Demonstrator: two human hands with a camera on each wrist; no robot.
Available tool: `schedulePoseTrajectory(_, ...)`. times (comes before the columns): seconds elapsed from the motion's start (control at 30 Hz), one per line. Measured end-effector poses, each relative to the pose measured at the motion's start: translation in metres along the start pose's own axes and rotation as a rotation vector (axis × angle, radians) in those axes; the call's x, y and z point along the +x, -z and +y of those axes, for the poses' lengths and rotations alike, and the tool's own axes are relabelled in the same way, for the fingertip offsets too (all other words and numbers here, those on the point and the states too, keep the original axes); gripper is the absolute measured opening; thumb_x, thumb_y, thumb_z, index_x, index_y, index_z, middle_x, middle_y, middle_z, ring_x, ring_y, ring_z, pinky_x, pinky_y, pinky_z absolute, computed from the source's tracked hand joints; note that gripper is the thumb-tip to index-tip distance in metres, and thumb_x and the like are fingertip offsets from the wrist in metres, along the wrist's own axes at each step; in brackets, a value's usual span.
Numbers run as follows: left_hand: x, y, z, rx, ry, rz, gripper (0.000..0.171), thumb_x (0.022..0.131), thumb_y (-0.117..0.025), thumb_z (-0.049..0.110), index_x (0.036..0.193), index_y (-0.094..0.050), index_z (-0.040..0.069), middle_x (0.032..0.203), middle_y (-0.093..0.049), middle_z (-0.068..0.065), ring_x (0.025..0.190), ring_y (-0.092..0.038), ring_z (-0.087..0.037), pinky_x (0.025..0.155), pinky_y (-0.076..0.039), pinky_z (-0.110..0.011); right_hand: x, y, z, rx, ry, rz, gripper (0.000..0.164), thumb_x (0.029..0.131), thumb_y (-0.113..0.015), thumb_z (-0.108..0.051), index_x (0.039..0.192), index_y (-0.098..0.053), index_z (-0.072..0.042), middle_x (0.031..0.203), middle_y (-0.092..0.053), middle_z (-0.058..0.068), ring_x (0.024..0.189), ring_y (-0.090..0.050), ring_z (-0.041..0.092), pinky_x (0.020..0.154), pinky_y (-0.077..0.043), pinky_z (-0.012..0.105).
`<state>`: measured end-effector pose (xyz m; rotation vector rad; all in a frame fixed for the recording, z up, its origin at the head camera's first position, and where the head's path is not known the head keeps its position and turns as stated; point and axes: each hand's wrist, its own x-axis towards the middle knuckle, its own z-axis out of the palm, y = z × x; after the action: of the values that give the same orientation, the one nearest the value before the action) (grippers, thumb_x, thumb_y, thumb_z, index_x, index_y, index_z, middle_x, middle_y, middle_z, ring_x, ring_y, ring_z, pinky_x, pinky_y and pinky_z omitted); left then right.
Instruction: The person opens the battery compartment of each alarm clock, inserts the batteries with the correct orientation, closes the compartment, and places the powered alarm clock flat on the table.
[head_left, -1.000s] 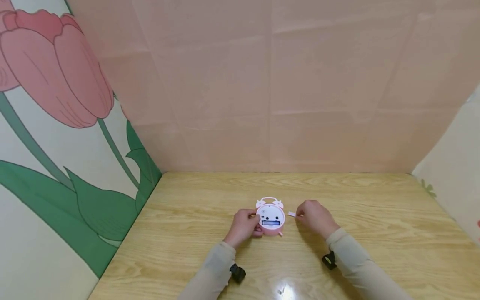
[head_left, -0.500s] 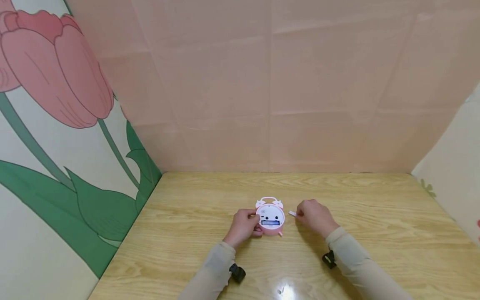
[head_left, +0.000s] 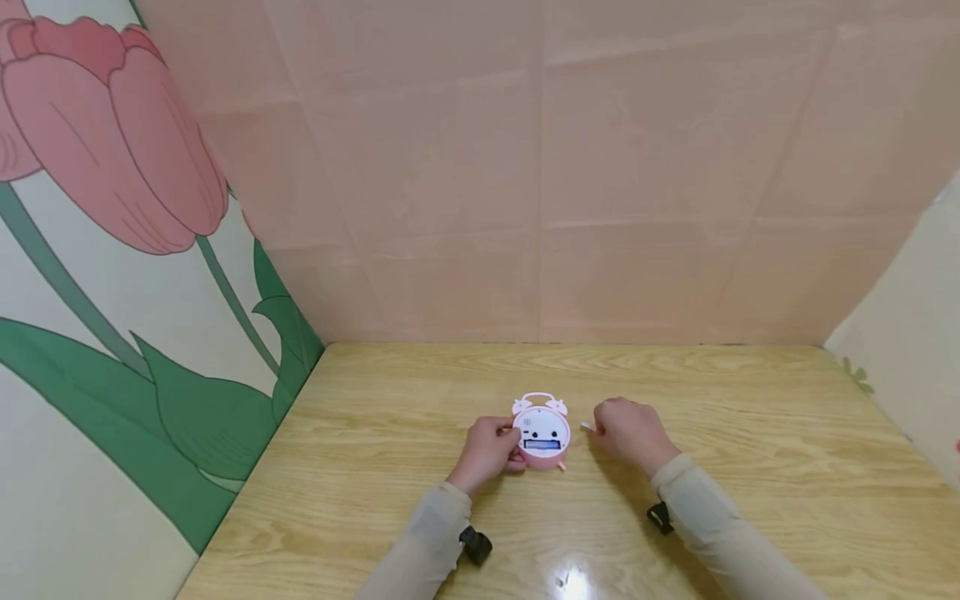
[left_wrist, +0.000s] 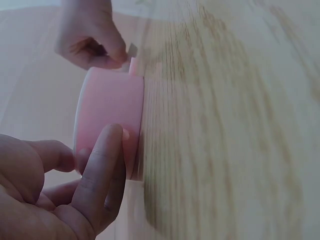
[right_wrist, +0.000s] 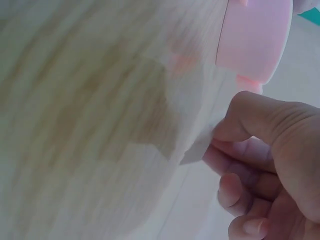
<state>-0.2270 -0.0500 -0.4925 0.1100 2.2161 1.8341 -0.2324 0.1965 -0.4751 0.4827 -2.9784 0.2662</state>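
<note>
A pink alarm clock [head_left: 540, 423] with twin bells and a handle lies on the table, its white back up. Its battery compartment is uncovered, with a bluish battery [head_left: 542, 445] inside. My left hand [head_left: 486, 454] grips the clock by its left side, and in the left wrist view its fingers curl against the pink casing [left_wrist: 110, 100]. To the right of the clock, apart from it, my right hand [head_left: 633, 432] pinches a small flat white battery cover [right_wrist: 196, 147] between thumb and forefinger. The fingers hide part of the cover.
The wood-grain table [head_left: 420, 383] extends on all sides of the clock. Behind it stands a plain pinkish wall [head_left: 480, 208]; a tulip-painted wall [head_left: 112, 150] borders the left. Black wrist cameras [head_left: 476, 546] are strapped to both forearms.
The battery cover has turned in my right hand's fingers, so less of its face shows in the head view. My left hand and the clock have stayed in place.
</note>
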Motion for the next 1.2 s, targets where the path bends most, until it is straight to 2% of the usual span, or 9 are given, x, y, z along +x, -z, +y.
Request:
schedulePoseTrajectory(0.1, -0.001, 0.000, 0.001, 0.002, 0.005, 0.000, 0.040, 0.094, -0.051, 0.000, 0.132, -0.058, -0.009, 0.074, -0.066, -0.013, 0.062, -0.067, -0.016, 0.061, -0.065, -0.032, -0.003, 0.002, -0.003, -0.011, 0.032, 0.058, 0.019, 0.077, -0.076, -0.011, 0.067, -0.061, -0.015, 0.067, -0.056, -0.003, 0.059, -0.051, 0.014, 0.044, -0.044, 0.031)
schedulePoseTrajectory(0.2, -0.001, -0.001, 0.001, -0.003, 0.003, 0.007, 0.039, 0.094, -0.053, 0.000, 0.132, -0.059, -0.009, 0.074, -0.066, -0.014, 0.063, -0.067, -0.017, 0.060, -0.065, -0.033, -0.005, 0.007, -0.009, -0.019, 0.087, 0.153, 0.017, 0.072, -0.075, -0.008, 0.066, -0.061, -0.016, 0.072, -0.055, -0.004, 0.063, -0.052, 0.014, 0.041, -0.043, 0.029)
schedulePoseTrajectory(0.33, 0.000, -0.001, 0.001, -0.007, -0.007, 0.010, 0.038, 0.094, -0.053, -0.001, 0.131, -0.059, -0.009, 0.075, -0.067, -0.015, 0.062, -0.068, -0.017, 0.060, -0.065, -0.033, -0.009, 0.015, -0.022, -0.044, 0.181, 0.269, 0.020, 0.069, -0.079, -0.010, 0.066, -0.062, -0.018, 0.077, -0.056, -0.005, 0.069, -0.052, 0.013, 0.042, -0.043, 0.025)
schedulePoseTrajectory(0.43, 0.001, -0.001, 0.000, -0.010, -0.017, 0.008, 0.038, 0.093, -0.052, -0.001, 0.129, -0.059, -0.011, 0.074, -0.067, -0.014, 0.061, -0.067, -0.017, 0.059, -0.065, -0.033, -0.011, 0.019, -0.034, -0.061, 0.262, 0.318, 0.020, 0.069, -0.083, -0.014, 0.067, -0.064, -0.019, 0.080, -0.058, -0.005, 0.071, -0.051, 0.013, 0.044, -0.045, 0.022)
schedulePoseTrajectory(0.67, 0.002, -0.001, -0.003, -0.033, -0.026, 0.005, 0.035, 0.091, -0.053, -0.002, 0.124, -0.064, -0.009, 0.072, -0.068, -0.015, 0.060, -0.067, -0.017, 0.060, -0.065, -0.036, -0.009, 0.015, -0.057, -0.089, 0.372, 0.310, 0.019, 0.067, -0.080, -0.014, 0.065, -0.062, -0.018, 0.080, -0.059, -0.005, 0.067, -0.046, 0.012, 0.047, -0.043, 0.020)
schedulePoseTrajectory(0.83, 0.003, 0.000, -0.002, -0.024, -0.030, 0.009, 0.033, 0.091, -0.053, -0.002, 0.121, -0.066, -0.007, 0.072, -0.067, -0.014, 0.060, -0.067, -0.018, 0.060, -0.065, -0.036, -0.002, 0.006, -0.065, -0.120, 0.398, 0.272, 0.023, 0.064, -0.079, -0.012, 0.062, -0.056, -0.018, 0.077, -0.055, -0.005, 0.066, -0.044, 0.013, 0.047, -0.040, 0.022)
schedulePoseTrajectory(1.07, 0.002, 0.000, 0.001, -0.024, -0.020, 0.007, 0.035, 0.092, -0.053, -0.002, 0.124, -0.064, -0.008, 0.073, -0.067, -0.013, 0.062, -0.067, -0.019, 0.061, -0.066, -0.036, 0.004, 0.001, -0.071, -0.144, 0.441, 0.318, 0.025, 0.061, -0.079, -0.012, 0.059, -0.055, -0.017, 0.071, -0.051, -0.005, 0.062, -0.045, 0.014, 0.044, -0.040, 0.024)
schedulePoseTrajectory(1.2, 0.001, 0.000, 0.000, -0.041, -0.025, 0.005, 0.034, 0.091, -0.052, -0.003, 0.122, -0.065, -0.008, 0.072, -0.066, -0.012, 0.061, -0.067, -0.019, 0.062, -0.066, -0.039, 0.006, -0.002, -0.073, -0.134, 0.439, 0.302, 0.027, 0.062, -0.081, -0.014, 0.059, -0.054, -0.017, 0.071, -0.051, -0.004, 0.062, -0.048, 0.015, 0.043, -0.042, 0.025)
